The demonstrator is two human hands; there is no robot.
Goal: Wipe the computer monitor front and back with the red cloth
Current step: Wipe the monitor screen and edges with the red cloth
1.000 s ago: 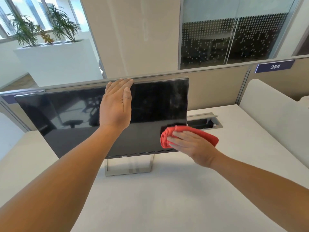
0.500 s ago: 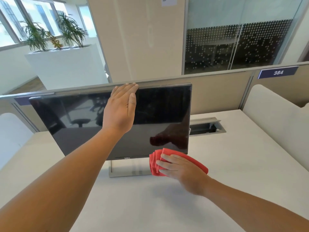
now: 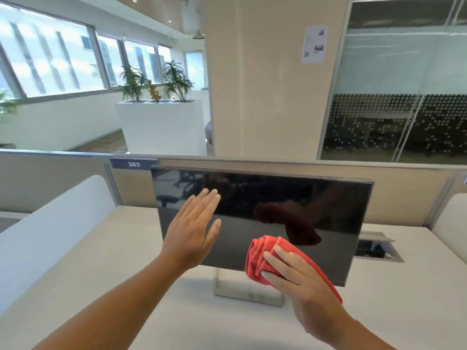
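White desk (image 3: 131,261), red cloth (image 3: 262,258) under right hand (image 3: 300,281)

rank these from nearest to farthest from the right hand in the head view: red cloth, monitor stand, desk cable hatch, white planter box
1. red cloth, under the right hand itself.
2. monitor stand, just left of the hand, under the screen.
3. desk cable hatch, off to the right on the desk.
4. white planter box, far back left, beyond the partition.

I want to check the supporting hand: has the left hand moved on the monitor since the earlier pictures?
Yes. The left hand has come down from the monitor's top edge; its fingers now lie open lower, before the screen.
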